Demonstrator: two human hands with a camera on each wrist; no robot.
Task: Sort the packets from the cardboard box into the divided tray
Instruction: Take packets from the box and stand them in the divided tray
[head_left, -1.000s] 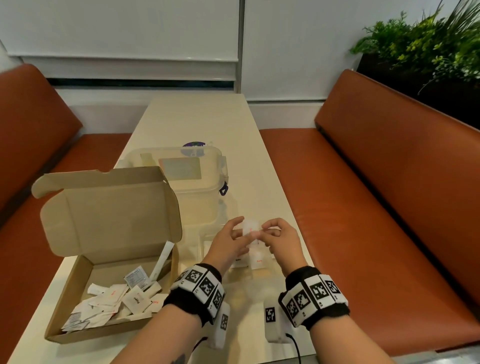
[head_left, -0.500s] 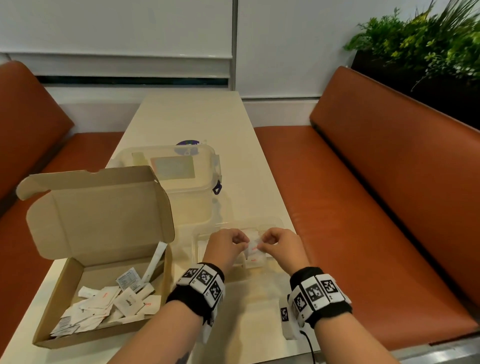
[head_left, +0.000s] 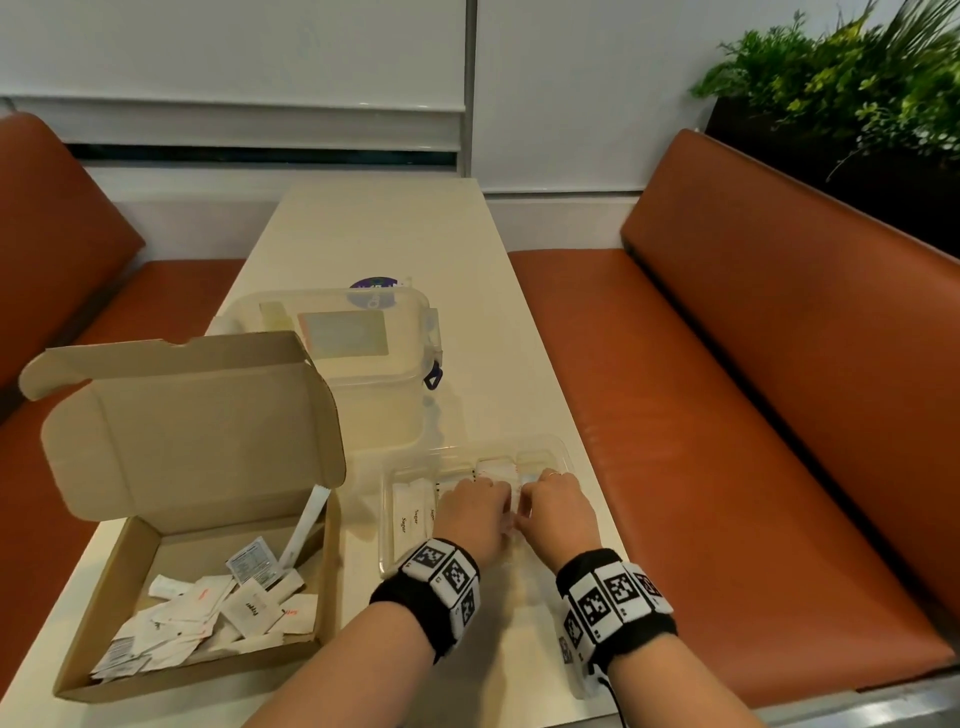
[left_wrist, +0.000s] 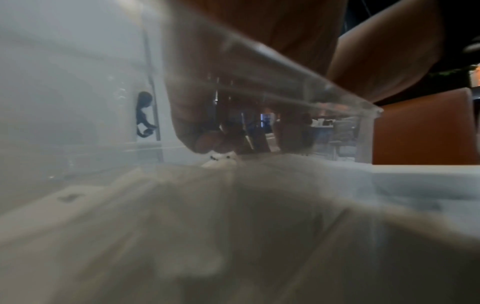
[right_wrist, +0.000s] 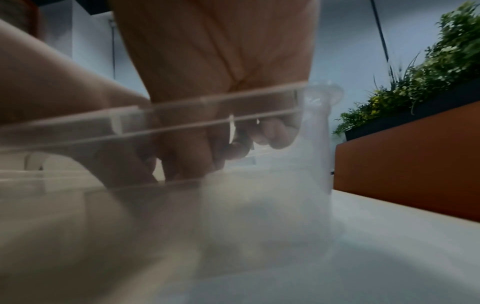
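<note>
Clear glossy plastic tray, matt cardboard box

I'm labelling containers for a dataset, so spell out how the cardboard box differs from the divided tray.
The cardboard box is opaque brown, while the divided tray is clear plastic. The box has a hinged lid standing open; the tray shows no lid. In the box the packets lie in a loose jumble, whereas in the tray Sugar sachets lie lined up in one compartment. Both hands are down in the tray, none in the box. Both sit on the table.
</note>
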